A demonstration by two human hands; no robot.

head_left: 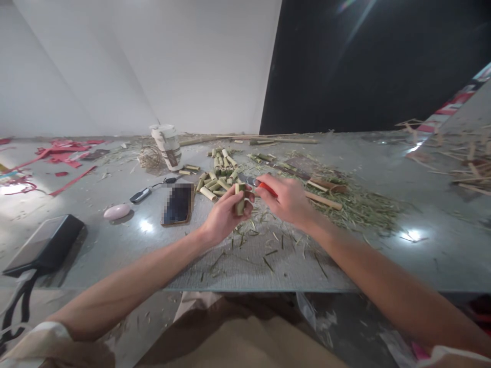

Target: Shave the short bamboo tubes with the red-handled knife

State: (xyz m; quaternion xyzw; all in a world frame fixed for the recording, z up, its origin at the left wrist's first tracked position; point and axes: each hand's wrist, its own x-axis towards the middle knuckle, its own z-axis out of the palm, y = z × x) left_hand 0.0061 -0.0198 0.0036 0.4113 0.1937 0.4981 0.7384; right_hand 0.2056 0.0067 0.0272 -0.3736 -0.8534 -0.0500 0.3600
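My left hand (226,214) is closed around a short bamboo piece (240,199), held nearly upright with its green side to the right. Wrapped in my right hand (286,199) is the red handle of a knife (267,189). Its grey blade points left, toward the top of the bamboo piece; whether they touch I cannot tell. Just beyond my hands lies a pile of cut bamboo pieces (220,176). Thin green shavings (268,250) are scattered on the table below my hands.
A heap of shavings (368,209) and a bamboo stick (324,200) lie to the right. Leftward are a phone (178,203), a paper cup (168,147), a pink oval object (117,211), a black box-shaped device (44,245) and red strips (63,151). Thin sticks (473,158) stand far right.
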